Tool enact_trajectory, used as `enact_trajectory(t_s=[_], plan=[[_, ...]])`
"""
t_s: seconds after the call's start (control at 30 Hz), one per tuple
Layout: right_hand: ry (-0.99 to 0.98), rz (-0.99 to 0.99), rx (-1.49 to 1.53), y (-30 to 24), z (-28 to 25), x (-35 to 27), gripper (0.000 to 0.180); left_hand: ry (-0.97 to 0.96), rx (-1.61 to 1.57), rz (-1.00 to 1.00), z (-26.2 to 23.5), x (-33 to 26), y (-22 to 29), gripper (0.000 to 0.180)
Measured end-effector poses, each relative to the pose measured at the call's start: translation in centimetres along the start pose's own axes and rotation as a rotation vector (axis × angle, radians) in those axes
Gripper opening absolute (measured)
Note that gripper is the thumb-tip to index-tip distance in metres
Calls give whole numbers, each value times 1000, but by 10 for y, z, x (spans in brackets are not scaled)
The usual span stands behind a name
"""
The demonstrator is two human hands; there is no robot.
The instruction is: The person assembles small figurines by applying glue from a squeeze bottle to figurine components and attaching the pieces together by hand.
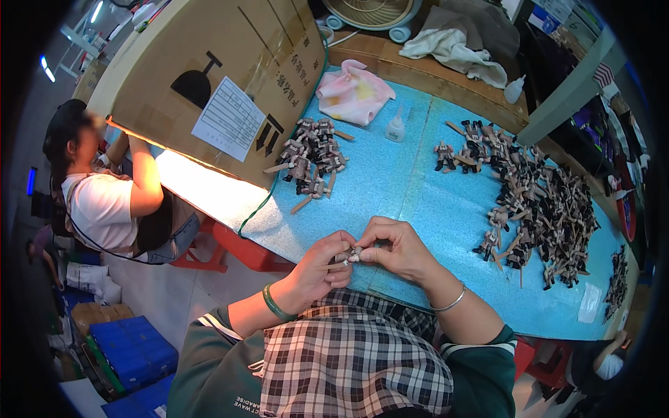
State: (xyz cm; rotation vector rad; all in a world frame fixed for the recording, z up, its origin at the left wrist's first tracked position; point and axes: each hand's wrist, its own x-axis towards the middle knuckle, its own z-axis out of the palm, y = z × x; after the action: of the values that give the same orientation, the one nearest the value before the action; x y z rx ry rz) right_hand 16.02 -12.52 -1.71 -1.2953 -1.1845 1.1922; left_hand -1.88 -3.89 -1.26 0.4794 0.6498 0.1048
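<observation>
Close to the near table edge, my left hand (319, 269) and my right hand (397, 252) meet around one small toy figure (354, 257). Both hands are closed on it with pinching fingers, which cover much of its body. Pale parts of the figure show between the fingertips, and a thin tan strip sticks out by the left fingers. A small pile of similar figures (313, 157) lies ahead and to the left. To the right spreads a large heap of brown and black figures (536, 202) with tan strips among them.
The blue table (390, 188) carries a small white squeeze bottle (396, 128) and a pink cloth (355, 92). A tall cardboard box (209, 90) stands at the left. Another dark cluster (617, 285) lies at the far right. A co-worker (104, 181) sits beyond the box.
</observation>
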Motion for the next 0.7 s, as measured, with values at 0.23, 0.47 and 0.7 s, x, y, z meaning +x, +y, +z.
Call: enact_trajectory(t_s=[0.23, 0.47, 0.7], plan=[[-11, 61, 72, -6, -2, 2, 12, -6, -36, -18, 2, 1, 1, 11], [-71, -33, 66, -3, -17, 7, 17, -16, 113, 157, 16, -1, 4, 11], [172, -45, 331, -10, -29, 9, 28, -28, 604, 461, 15, -3, 12, 25]])
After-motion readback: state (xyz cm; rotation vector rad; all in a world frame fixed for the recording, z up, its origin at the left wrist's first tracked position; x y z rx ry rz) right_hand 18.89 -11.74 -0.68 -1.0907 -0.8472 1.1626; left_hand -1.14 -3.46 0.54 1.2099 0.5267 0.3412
